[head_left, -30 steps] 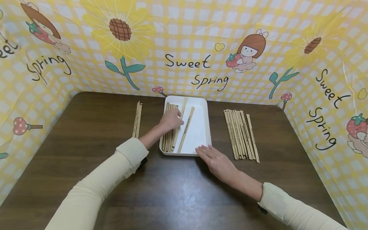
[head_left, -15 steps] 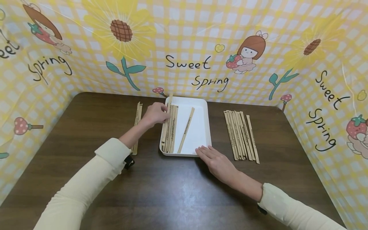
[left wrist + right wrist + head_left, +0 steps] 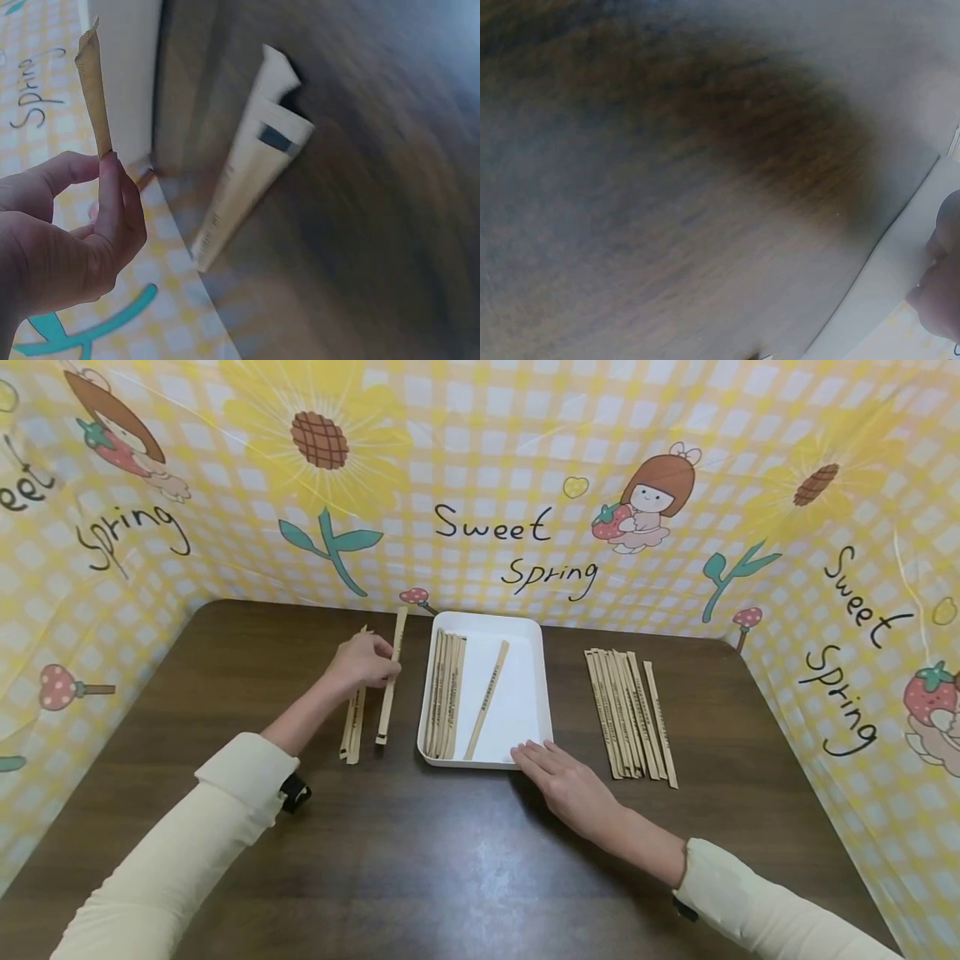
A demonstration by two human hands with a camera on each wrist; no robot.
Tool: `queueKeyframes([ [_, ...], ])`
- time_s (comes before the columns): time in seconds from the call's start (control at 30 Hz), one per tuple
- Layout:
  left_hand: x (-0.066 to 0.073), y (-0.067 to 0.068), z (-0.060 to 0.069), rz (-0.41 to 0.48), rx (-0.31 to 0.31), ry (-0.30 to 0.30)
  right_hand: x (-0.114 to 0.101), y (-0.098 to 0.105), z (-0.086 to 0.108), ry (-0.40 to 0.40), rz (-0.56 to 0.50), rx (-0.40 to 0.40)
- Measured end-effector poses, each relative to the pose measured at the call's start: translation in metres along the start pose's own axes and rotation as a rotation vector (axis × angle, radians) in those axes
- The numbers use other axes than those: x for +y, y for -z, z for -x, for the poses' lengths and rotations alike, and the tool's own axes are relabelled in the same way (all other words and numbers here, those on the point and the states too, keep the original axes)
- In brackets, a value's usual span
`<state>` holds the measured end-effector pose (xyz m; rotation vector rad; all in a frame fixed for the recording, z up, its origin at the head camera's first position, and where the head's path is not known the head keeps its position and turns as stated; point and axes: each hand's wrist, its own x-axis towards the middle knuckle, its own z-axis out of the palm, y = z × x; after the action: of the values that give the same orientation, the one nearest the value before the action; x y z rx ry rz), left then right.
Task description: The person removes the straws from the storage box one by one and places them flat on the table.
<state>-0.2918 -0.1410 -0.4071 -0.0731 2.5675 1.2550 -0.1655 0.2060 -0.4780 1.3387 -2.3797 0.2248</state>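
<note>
My left hand (image 3: 363,662) pinches a slim, brown paper-wrapped stick (image 3: 390,693) between thumb and fingertips, left of the white tray (image 3: 525,693). In the left wrist view the held stick (image 3: 94,97) points up from the fingertips. Under and beside that hand lie a few similar sticks (image 3: 354,727) on the table. Inside the tray, a row of wrapped sticks (image 3: 447,693) lines the left side, and a single stick (image 3: 486,702) lies slanted near the middle. My right hand (image 3: 573,789) rests its straight fingers on the tray's near right corner; the right wrist view catches only its fingertips (image 3: 941,277) there.
Right of the tray, several more wrapped sticks (image 3: 618,710) lie side by side on the dark wooden table (image 3: 450,860), with one stick (image 3: 661,727) slightly apart. A yellow checked cloth (image 3: 495,460) hangs behind the table and along both sides.
The left hand has carried one stick from the tray's left part out over its left edge, to beside the left sticks. The right hand stays at the tray corner.
</note>
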Motion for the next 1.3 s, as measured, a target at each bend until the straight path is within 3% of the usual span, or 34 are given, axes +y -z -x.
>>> queueKeyframes([
  [0.3,-0.028,0.019,0.006,0.031,-0.045,0.035,0.0,0.0,0.0,0.0,-0.014,-0.002],
  [0.57,-0.046,0.03,0.006,0.023,-0.036,0.057,0.0,0.001,0.0,-0.008,-0.012,-0.024],
  [1.3,-0.059,0.027,0.009,0.045,-0.026,0.075,-0.001,0.001,0.0,-0.008,0.007,-0.01],
])
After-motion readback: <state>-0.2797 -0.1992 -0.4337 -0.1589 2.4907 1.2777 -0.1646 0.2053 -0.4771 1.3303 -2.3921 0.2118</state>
